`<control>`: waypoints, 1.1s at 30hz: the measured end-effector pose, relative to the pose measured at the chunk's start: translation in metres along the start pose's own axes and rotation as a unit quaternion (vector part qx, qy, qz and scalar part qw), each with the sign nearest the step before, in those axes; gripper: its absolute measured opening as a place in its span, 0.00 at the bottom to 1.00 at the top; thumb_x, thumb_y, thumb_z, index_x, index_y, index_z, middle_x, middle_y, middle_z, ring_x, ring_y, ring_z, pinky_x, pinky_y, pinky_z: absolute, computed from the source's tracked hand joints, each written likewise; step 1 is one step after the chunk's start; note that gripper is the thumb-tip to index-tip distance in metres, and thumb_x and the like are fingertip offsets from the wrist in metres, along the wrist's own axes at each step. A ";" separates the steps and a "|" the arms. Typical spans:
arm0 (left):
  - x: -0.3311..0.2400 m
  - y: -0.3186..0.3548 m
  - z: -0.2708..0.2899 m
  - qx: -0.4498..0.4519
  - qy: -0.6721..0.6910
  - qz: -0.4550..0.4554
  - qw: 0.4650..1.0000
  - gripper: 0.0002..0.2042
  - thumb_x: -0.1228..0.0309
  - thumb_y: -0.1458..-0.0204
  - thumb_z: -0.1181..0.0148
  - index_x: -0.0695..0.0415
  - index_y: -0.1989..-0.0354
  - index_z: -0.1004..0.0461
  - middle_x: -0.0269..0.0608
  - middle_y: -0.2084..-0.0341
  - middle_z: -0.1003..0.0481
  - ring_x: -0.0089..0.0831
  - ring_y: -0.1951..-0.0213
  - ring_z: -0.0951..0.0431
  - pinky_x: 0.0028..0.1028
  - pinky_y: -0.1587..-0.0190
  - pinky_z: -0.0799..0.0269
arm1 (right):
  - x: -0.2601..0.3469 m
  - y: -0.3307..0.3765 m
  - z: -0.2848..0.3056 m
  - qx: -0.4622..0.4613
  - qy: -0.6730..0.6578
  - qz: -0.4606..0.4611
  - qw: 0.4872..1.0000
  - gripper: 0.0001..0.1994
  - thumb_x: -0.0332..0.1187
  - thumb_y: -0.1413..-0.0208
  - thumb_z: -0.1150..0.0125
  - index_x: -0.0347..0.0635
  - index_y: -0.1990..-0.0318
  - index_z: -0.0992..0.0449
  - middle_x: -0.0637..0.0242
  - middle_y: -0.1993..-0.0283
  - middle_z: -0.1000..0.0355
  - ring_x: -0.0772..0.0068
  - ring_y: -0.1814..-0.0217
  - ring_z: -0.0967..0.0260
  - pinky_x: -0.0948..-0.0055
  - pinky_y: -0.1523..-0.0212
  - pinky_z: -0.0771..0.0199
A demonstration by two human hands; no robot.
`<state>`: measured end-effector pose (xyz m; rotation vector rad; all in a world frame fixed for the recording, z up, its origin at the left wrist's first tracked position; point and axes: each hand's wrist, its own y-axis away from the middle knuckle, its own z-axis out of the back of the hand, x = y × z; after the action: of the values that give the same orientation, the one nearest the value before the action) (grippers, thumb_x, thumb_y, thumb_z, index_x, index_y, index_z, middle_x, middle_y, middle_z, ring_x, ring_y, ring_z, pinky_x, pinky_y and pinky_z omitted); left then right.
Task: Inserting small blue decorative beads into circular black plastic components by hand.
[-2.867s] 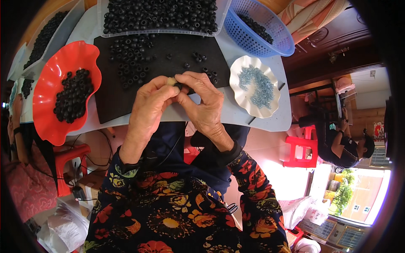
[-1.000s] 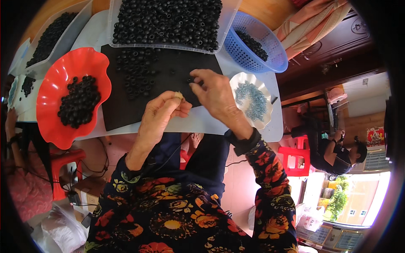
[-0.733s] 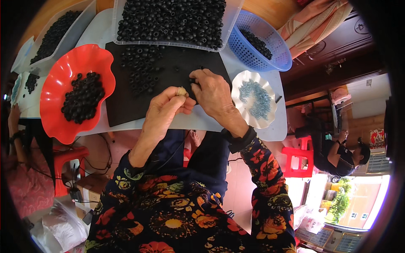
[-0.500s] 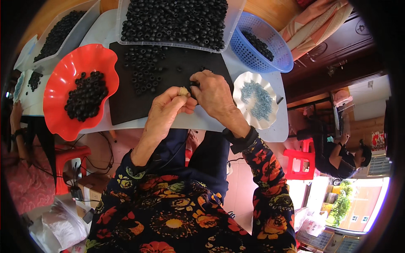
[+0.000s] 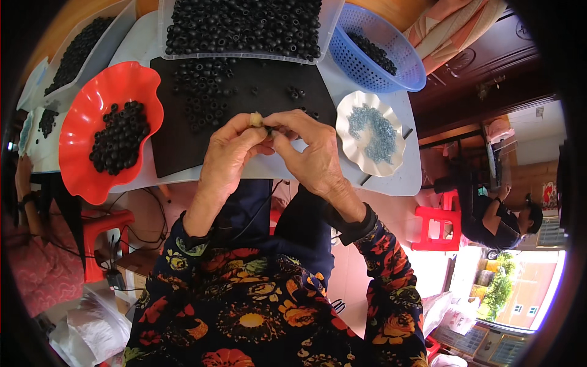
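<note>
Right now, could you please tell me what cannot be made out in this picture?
Head view, dark piece: mostly hidden by the left hand and right hand.
Head view, clear bin: far end cut off by the top edge.
Head view, blue bits: too small to tell their shapes.

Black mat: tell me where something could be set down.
The black mat is bare at its lower left, between the red dish and left hand, below the loose black beads. Crowded: the upper left, strewn with those beads.
</note>
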<state>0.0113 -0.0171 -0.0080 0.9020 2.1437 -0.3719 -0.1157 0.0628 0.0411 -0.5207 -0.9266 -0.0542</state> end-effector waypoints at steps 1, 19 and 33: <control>-0.001 0.001 -0.001 -0.011 -0.008 0.004 1.000 0.07 0.78 0.45 0.47 0.64 0.59 0.27 0.38 0.69 0.24 0.27 0.65 0.23 0.27 0.60 0.25 | 0.000 0.002 0.000 -0.001 -0.001 -0.001 1.000 0.10 0.20 0.53 0.44 0.37 0.61 0.24 0.60 0.67 0.26 0.69 0.68 0.25 0.73 0.65 0.24; 0.010 0.004 -0.001 -0.029 -0.067 -0.030 0.997 0.11 0.80 0.47 0.46 0.66 0.55 0.28 0.37 0.68 0.26 0.26 0.64 0.24 0.24 0.55 0.28 | -0.023 0.016 -0.009 -0.084 -0.262 -0.139 0.951 0.08 0.22 0.45 0.43 0.33 0.58 0.25 0.67 0.68 0.24 0.80 0.63 0.27 0.80 0.62 0.28; 0.002 -0.001 0.002 -0.081 -0.074 -0.033 0.993 0.09 0.79 0.48 0.47 0.62 0.58 0.28 0.41 0.68 0.24 0.25 0.67 0.23 0.26 0.61 0.26 | -0.024 -0.051 -0.006 -0.002 0.066 -0.001 0.998 0.06 0.21 0.54 0.45 0.34 0.68 0.24 0.55 0.73 0.27 0.60 0.72 0.26 0.68 0.69 0.26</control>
<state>0.0109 -0.0182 -0.0105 0.6913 2.0377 -0.2844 -0.1393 0.0116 0.0408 -0.5142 -0.7985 -0.0905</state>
